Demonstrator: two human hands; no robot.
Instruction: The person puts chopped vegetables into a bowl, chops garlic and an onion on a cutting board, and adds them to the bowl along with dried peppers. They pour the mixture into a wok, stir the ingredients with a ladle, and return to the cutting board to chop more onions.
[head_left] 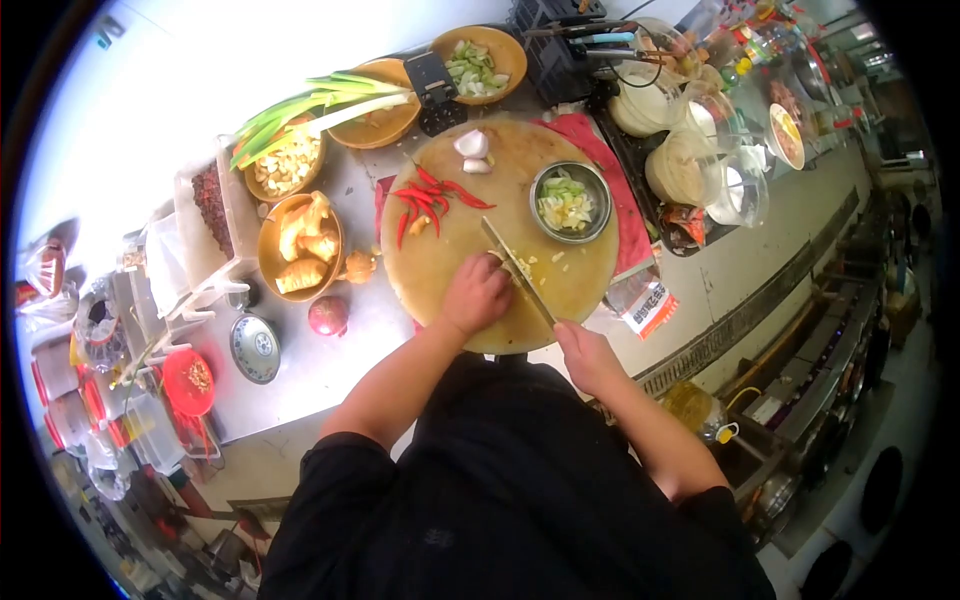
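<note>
On the round cutting board (430,285), my right hand (588,357) is wrapped round the handle of a knife (520,273), whose blade points up and to the left. Beside the blade, my left hand (478,292) presses down with bent fingers; what lies under them is hidden. Small pale chopped pieces (530,262) lie along the blade. Red chillies (432,198) are at the board's upper left, with white garlic or onion pieces (471,146) above them. A metal bowl (606,203) of chopped green and white vegetable stands at the right of the board.
Left of the board are a bowl of ginger (303,245), a red onion (328,316) and a patterned dish (255,348). Long scallions (300,110) lie across bowls at the back. Plastic tubs (675,168) stand at the right, a red cloth (632,240) by the board.
</note>
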